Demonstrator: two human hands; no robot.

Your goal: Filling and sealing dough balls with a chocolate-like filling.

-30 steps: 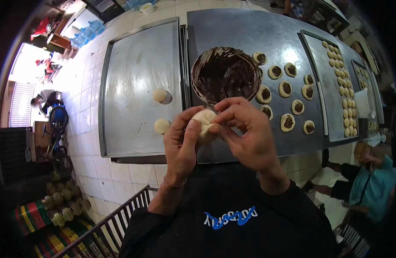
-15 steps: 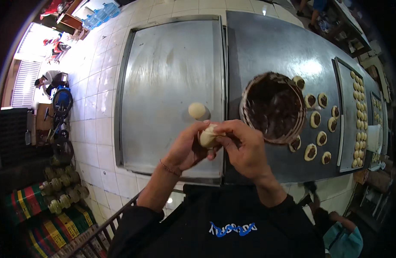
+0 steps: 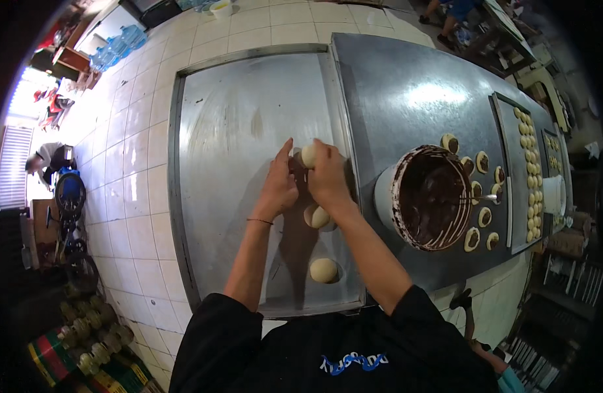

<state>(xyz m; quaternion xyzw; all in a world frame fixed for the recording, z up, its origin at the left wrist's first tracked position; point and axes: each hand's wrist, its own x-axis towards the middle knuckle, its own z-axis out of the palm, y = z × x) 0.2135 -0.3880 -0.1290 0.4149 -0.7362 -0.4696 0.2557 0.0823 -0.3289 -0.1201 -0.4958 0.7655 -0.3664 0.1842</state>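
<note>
A pale round dough ball [image 3: 309, 156] sits low over the metal tray [image 3: 210, 216], between my hands. My right hand [image 3: 328, 178] has its fingers curved over the ball's right side. Beside it on the left, my left hand [image 3: 279, 182] has its fingers stretched forward and apart, holding nothing; whether its fingertips touch the ball I cannot tell. A second dough ball [image 3: 319, 217] lies on the tray next to my right wrist, partly covered by it. Nearer to me rests a third dough ball [image 3: 324, 270].
On the table [image 3: 393, 92] to the right stands a bucket [image 3: 388, 196] of dark brown filling with a metal handle sticking out. Several dough rounds [image 3: 472, 239] topped with filling lie beyond it. Farther right, a tray [image 3: 502, 124] carries rows of dough balls [image 3: 531, 170].
My hands were pinching a dough piece together above the tray; now they are apart, reaching farther forward and low around a ball. More balls show on the tray, and the view has shifted.
</note>
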